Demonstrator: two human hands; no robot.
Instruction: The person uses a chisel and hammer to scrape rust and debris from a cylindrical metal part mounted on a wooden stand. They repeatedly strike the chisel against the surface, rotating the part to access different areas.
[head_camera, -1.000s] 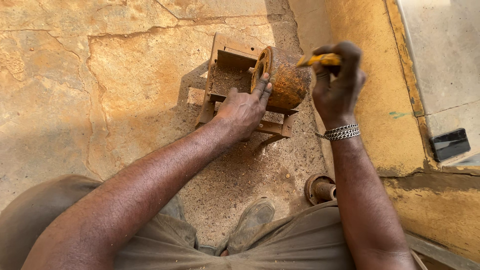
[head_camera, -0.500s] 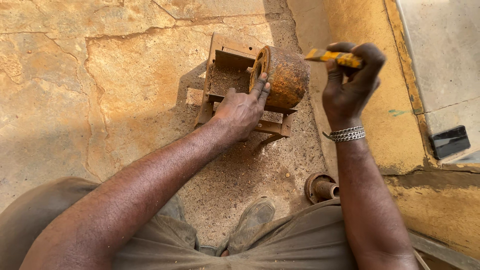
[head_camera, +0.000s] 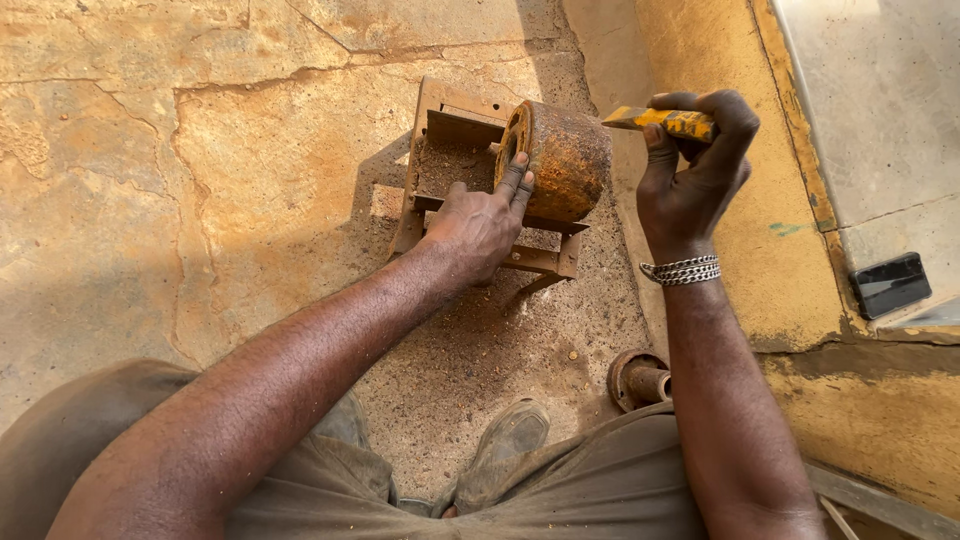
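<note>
A rusty metal cylinder (head_camera: 562, 160) lies on its side on a rusty angle-iron frame (head_camera: 440, 130) set on the cracked stone floor. My left hand (head_camera: 482, 222) rests on the frame with two fingers pressed against the cylinder's open left face. My right hand (head_camera: 692, 172), with a chain bracelet at the wrist, is closed around a yellow-handled tool (head_camera: 662, 120) held level just right of the cylinder, its tip pointing at the cylinder's upper right edge. The tool's working end is partly hidden by my fingers.
A small rusty flanged pipe piece (head_camera: 636, 380) lies on the gritty floor near my knee. My shoe (head_camera: 510, 435) is below the frame. A yellow painted kerb (head_camera: 730, 200) runs along the right, with a black phone (head_camera: 890, 283) on the ledge beyond it.
My right hand has drawn the yellow tool away to the right and slightly up from the cylinder's top edge. My left hand has stayed on the frame and cylinder face.
</note>
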